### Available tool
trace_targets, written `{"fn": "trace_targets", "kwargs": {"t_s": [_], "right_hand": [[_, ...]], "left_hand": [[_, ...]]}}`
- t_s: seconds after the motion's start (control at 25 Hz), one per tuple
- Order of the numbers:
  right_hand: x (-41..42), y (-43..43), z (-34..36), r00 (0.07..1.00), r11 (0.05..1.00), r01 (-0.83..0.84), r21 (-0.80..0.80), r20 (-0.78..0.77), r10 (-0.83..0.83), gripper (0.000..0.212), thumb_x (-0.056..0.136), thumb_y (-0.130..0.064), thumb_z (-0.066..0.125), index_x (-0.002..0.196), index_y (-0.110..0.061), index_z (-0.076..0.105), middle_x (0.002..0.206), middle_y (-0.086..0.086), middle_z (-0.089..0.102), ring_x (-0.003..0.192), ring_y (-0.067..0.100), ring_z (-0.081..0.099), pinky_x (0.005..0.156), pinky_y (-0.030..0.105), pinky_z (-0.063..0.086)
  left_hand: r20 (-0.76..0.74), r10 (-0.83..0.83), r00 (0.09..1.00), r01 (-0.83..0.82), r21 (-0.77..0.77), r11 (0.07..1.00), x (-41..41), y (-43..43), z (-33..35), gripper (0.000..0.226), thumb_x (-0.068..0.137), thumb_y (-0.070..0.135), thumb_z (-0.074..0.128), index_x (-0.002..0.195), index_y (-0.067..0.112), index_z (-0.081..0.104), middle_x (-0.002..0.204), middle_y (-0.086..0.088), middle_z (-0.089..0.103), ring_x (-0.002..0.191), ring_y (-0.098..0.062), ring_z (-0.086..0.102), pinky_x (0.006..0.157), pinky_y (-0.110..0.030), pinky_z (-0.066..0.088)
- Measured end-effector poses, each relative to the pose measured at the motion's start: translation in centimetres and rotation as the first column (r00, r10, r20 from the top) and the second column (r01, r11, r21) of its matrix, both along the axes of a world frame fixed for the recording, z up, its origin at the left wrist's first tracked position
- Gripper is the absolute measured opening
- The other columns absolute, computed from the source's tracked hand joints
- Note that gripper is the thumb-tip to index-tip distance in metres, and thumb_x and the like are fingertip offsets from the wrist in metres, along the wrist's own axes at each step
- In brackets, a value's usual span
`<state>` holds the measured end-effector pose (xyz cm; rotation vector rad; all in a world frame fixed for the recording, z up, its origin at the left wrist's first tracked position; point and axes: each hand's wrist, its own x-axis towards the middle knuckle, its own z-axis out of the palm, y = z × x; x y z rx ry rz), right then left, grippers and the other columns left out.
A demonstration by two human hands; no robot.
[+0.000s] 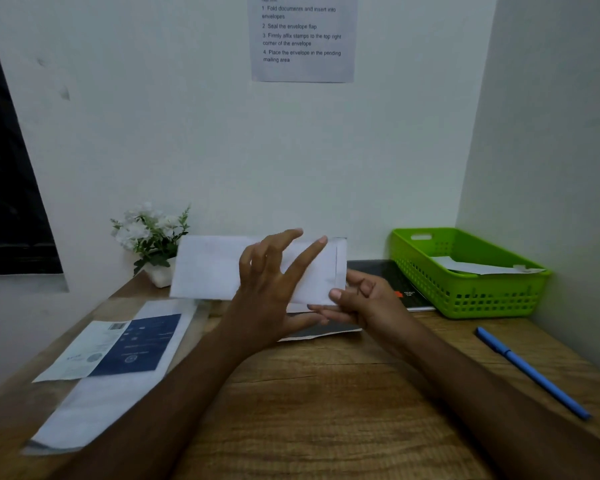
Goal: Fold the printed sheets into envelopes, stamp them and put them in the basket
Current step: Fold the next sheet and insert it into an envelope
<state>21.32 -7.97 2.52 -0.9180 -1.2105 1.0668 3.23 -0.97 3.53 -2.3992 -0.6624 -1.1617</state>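
1. Two bare forearms reach in from the bottom edge over the wooden desk point(326, 403) and meet above its middle.
2. A white envelope point(208, 268) is held up off the desk in front of the wall, with its long edges roughly level and one broad face toward the camera.
3. The right grip point(364, 299) pinches the envelope's lower right corner, with the thumb on the near face and the curled fingers behind it.
4. The left grip point(271, 292) is released. Its fingers are splayed and mostly straight in front of the envelope's middle, and it cannot be told whether they touch the paper.
5. Under both grips a flat greyish paper point(326, 332) lies on the desk, partly hidden.
6. To the left, a printed sheet point(118, 348) with a dark blue panel lies on a pale white sheet point(94, 410) that runs toward the desk's near left edge.
7. Behind the envelope's left end, a small pot of white flowers point(149, 237) stands against the wall.
8. To the right of the grips, a dark booklet point(395, 275) lies flat just beside a green basket point(482, 299) in the far right corner.
9. A white folded paper point(478, 266) lies inside the basket.
10. A blue pen point(530, 370) lies slantwise on the desk in front of the basket, apart from it.
11. A printed notice point(302, 39) listing four numbered steps hangs on the wall above.
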Motion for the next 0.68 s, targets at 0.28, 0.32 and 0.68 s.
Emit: {"fn": "trace_targets", "kwargs": {"t_s": [0.28, 0.32, 0.68], "right_hand": [[-1.6, -0.5, 0.2, 0.915, 0.897, 0.173, 0.407, 0.271, -0.299, 0.042, 0.092, -0.013, 0.057, 0.132, -0.022, 0.05, 0.102, -0.006, 0.073, 0.092, 0.01, 0.071, 0.07, 0.026, 0.058], [-1.8, -0.4, 0.0, 0.872, 0.874, 0.179, 0.452, 0.337, -0.354, 0.045, 0.091, -0.02, 0.056, 0.135, -0.026, 0.048, 0.11, -0.005, 0.071, 0.096, 0.01, 0.07, 0.071, 0.027, 0.059], [-2.4, 0.4, -0.7, 0.486, 0.871, 0.085, 0.485, 0.743, -0.461, 0.061, 0.091, -0.048, 0.055, 0.145, -0.049, 0.027, 0.154, -0.017, 0.03, 0.136, 0.002, 0.037, 0.11, 0.032, 0.036]], "left_hand": [[0.598, -0.244, 0.763, 0.592, -0.496, 0.636, 2.4, -3.0, -0.4, 0.055, 0.079, 0.045, 0.066, 0.128, 0.023, 0.052, 0.127, 0.009, 0.056, 0.119, -0.005, 0.05, 0.094, -0.024, 0.047], [0.673, -0.211, 0.709, 0.653, -0.513, 0.557, 2.6, -3.3, -0.3, 0.051, 0.08, 0.038, 0.068, 0.126, 0.021, 0.055, 0.124, 0.007, 0.059, 0.118, -0.007, 0.053, 0.092, -0.025, 0.05], [0.881, 0.143, 0.451, 0.739, -0.458, 0.493, 0.8, -0.8, 0.6, 0.02, 0.088, 0.011, 0.061, 0.108, 0.012, 0.064, 0.1, -0.006, 0.071, 0.093, -0.02, 0.069, 0.074, -0.037, 0.058]]}}
